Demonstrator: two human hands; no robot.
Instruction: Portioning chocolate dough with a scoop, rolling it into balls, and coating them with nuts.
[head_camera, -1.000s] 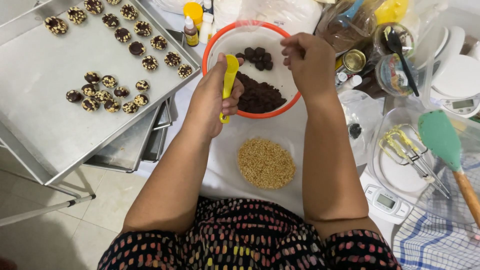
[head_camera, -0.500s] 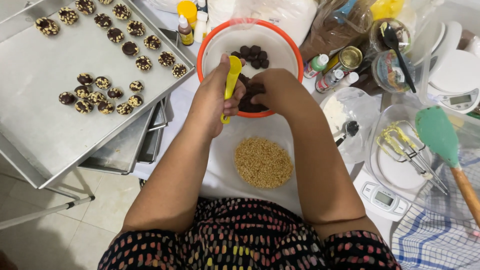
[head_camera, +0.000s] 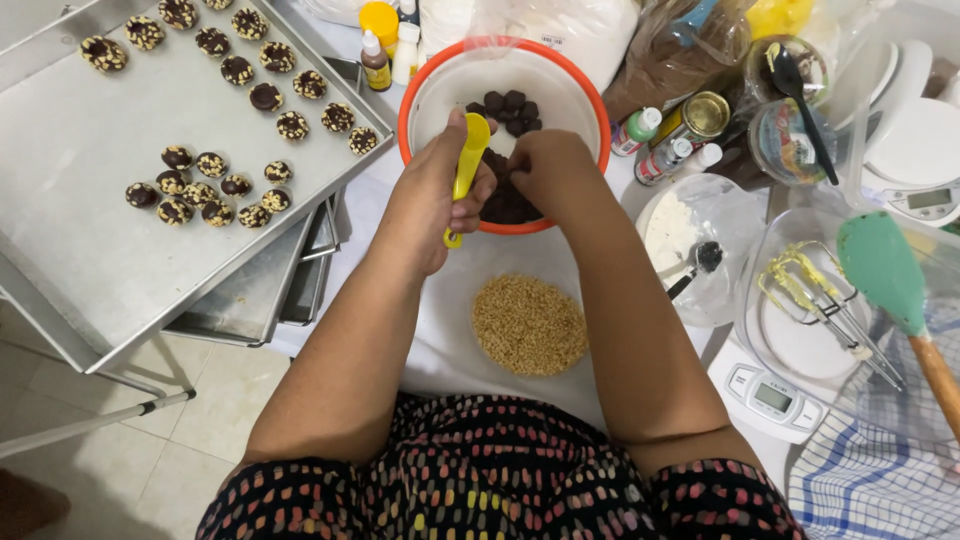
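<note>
My left hand (head_camera: 432, 205) grips a yellow measuring spoon (head_camera: 466, 165) over the near rim of an orange-rimmed white bowl (head_camera: 430, 85). Dark chocolate dough (head_camera: 510, 105) lies inside, partly as small balls. My right hand (head_camera: 545, 165) is curled over the dough beside the spoon, fingertips pinched at the spoon's head; what they pinch is hidden. A shallow dish of chopped nuts (head_camera: 528, 322) sits on the table just in front of me.
A metal baking tray (head_camera: 100, 230) at left holds several nut-coated dough balls (head_camera: 205, 185), stacked on other trays. Small bottles (head_camera: 380, 45), jars, a floured glass bowl (head_camera: 700, 240), mixer beaters (head_camera: 815, 300), a teal spatula (head_camera: 885, 265) and two kitchen scales (head_camera: 770, 395) crowd the right.
My right hand has come from the bowl's far right edge in toward the spoon over the dough. My left hand with the spoon has stayed in place.
</note>
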